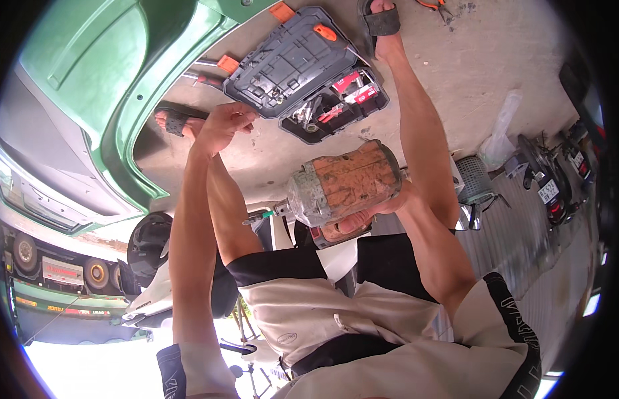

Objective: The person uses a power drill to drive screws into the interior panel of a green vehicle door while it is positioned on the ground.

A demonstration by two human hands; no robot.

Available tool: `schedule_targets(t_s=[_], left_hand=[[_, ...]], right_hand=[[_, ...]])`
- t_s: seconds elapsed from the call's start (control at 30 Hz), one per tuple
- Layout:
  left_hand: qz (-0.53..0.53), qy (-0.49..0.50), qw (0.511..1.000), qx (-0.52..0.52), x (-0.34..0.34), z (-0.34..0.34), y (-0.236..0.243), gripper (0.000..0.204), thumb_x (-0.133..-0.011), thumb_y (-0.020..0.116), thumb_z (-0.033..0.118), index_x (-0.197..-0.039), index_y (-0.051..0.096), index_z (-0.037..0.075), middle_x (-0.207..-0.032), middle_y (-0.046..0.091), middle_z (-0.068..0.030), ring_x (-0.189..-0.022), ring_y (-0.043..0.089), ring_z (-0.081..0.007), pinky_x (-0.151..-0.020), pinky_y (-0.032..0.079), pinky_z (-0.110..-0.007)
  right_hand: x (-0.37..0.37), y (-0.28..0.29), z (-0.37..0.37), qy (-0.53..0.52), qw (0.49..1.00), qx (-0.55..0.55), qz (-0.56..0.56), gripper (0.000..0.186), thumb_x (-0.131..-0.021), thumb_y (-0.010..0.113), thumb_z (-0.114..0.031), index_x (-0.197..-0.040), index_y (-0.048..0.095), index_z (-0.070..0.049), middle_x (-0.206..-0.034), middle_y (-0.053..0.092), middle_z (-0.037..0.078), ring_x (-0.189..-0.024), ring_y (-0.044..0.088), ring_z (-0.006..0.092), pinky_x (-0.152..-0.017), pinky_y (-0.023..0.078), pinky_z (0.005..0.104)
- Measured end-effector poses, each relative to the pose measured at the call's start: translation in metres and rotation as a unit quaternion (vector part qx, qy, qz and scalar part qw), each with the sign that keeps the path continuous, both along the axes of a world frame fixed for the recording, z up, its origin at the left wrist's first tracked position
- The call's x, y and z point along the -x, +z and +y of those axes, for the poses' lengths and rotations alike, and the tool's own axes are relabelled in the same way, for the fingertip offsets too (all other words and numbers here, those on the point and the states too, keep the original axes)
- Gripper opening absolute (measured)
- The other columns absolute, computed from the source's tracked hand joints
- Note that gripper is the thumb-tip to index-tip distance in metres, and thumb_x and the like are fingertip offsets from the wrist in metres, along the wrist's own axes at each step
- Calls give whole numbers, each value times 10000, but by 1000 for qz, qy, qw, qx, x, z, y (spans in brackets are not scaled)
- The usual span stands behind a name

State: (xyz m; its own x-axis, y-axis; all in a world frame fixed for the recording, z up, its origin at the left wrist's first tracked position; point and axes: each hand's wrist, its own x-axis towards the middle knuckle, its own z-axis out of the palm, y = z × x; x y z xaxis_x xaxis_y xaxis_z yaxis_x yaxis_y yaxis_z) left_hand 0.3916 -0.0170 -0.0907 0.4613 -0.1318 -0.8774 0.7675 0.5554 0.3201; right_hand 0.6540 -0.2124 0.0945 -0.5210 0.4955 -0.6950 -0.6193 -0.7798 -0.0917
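Note:
My right hand (382, 205) is closed around the handle of a worn orange and grey cordless impact wrench (349, 183), held level above my lap. Its nose points left, and a small tip with a green band (264, 215) shows at that end. Below the body the battery (339, 231) is partly visible. My left hand (223, 126) is held forward with fingers curled together, near the left corner of an open dark grey toolbox (289, 60). Whatever those fingers hold, if anything, cannot be made out. Sockets, metal parts and red-and-white packets (353, 88) lie in the toolbox.
A green vehicle panel (133, 100) stands at the left. Screwdriver-like tools (208, 80) lie beside the toolbox, and orange-handled pliers (437, 6) at the far right. A grey mesh basket (474, 174) and a clear plastic bag (502, 136) are right of my leg. A motorbike (153, 286) stands behind left.

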Motion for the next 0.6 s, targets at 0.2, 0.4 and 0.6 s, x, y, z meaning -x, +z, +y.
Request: schedule_targets(t_s=[0.2,0.4,0.6], left_hand=[[57,-75,992,-85,-13,-84,-101,209,-922,702,195,-945,761,-4,-802,721,-83,-729,684,-172,-696,540,-348],[271,46,852,-445,-84,-133,-143,305,-867,782,247,-1026,772,-13,-933,756,-187,-827,716,-337,-771,551,-429],[372,175,803,-432,-135,-155,-160,338,-834,844,224,-1016,746,-43,-1036,741,-249,-973,719,-371,-811,559,-436]], right_hand=[[-4,-5,-23,148,988,-1,35,419,-784,907,-269,-1127,746,-90,-916,751,2,-730,629,105,-609,505,270],[2,-14,-37,-41,998,17,43,470,-792,904,-268,-1177,718,-73,-1085,751,43,-906,666,148,-788,548,281],[-7,-19,-46,-47,997,44,37,490,-794,902,-262,-1198,704,-67,-1110,744,46,-935,664,150,-816,546,286]])
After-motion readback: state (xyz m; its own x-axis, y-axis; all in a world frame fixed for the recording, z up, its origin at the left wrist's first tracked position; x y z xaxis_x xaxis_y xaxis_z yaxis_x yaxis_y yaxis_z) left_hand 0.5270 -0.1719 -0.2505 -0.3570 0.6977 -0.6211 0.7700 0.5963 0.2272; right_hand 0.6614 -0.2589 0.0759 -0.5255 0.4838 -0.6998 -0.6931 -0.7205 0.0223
